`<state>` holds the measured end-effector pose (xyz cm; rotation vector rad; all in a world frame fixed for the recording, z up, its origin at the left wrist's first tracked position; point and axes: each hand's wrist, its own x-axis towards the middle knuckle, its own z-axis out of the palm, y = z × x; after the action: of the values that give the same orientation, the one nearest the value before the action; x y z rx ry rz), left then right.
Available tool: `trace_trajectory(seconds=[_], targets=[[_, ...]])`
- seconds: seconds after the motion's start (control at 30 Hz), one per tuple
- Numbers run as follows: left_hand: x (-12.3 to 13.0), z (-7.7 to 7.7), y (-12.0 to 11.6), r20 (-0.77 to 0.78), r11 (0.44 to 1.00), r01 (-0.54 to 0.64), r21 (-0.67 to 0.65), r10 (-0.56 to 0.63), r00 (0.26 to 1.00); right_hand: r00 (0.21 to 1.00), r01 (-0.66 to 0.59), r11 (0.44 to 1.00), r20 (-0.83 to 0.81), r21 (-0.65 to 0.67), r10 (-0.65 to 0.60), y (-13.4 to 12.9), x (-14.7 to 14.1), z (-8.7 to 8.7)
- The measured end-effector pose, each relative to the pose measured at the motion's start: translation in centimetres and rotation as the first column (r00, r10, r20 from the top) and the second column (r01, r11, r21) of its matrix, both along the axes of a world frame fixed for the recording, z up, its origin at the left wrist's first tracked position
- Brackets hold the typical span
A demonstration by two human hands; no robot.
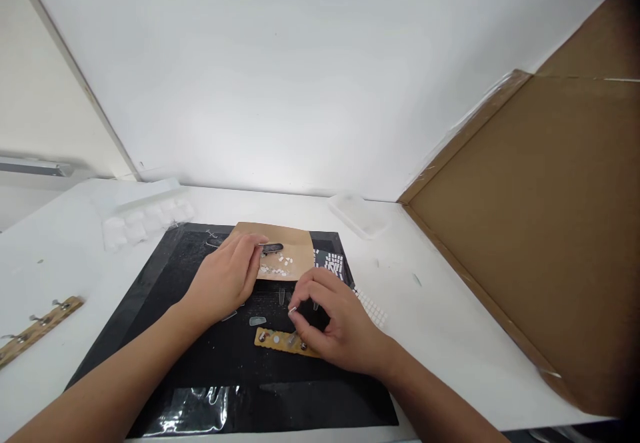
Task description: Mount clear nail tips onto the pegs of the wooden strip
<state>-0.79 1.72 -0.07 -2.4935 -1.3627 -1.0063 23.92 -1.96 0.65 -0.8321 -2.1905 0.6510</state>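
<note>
Right hand (340, 320) pinching a small white piece (293, 310) above a black mat (200, 356).
The left hand's (223, 280) fingers meet the end of a dark oval piece (273, 248) over brown paper (295, 236); whether they grip it, I cannot tell. Just below the right fingers lies a wooden strip with metal studs (280, 340).

Bright, even light washes the white wall (270, 83), glare streaks the black mat (240, 336) at seven o'clock, the board (540, 230) at three o'clock sits duller, dark blur rims the right edge, wide-angle stretch skews the sides, and small pieces look soft.
</note>
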Motion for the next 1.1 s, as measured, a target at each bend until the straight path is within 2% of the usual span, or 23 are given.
trace_trajectory(seconds=[0.13,0.27,0.37,0.47,0.6,0.8,0.93,1.1], targets=[[0.0,-0.1,0.1,-0.078,0.997,0.078,0.000,-0.077,0.994,0.999,-0.026,1.000,0.036,-0.001,0.026,-0.5,-0.6,-0.3],[-0.3,-0.2,0.3,-0.080,0.997,0.072,0.039,-0.069,0.994,0.996,-0.068,0.997,0.050,-0.032,0.070,-0.9,-1.2,-0.8],[-0.6,-0.1,0.7,-0.071,0.995,0.047,0.090,-0.041,0.997,0.997,-0.056,0.997,0.044,-0.051,0.058,-1.1,-1.4,-1.1],[-0.9,0.1,0.9,-0.087,0.990,0.079,0.121,-0.069,0.994,0.999,-0.035,0.997,0.038,-0.069,0.038,-1.1,-1.4,-1.1],[-1.0,0.0,1.0,-0.104,0.980,0.156,0.124,-0.143,0.984,0.999,-0.020,0.997,0.035,-0.074,0.023,-1.0,-1.3,-0.8],[-1.1,0.0,1.0,-0.049,0.982,0.139,0.126,-0.133,0.990,0.999,-0.020,0.996,0.047,-0.082,0.024,-1.0,-1.2,-0.6],[-1.4,0.5,0.8,-0.005,0.975,0.221,0.034,-0.221,0.975,0.997,-0.021,0.995,0.068,-0.100,0.028,-1.4,-1.4,-0.8],[-1.1,1.1,0.0,0.006,0.898,0.417,-0.142,-0.421,0.907,0.995,-0.037,0.997,0.090,-0.065,0.043,-1.7,-1.6,-1.5]])
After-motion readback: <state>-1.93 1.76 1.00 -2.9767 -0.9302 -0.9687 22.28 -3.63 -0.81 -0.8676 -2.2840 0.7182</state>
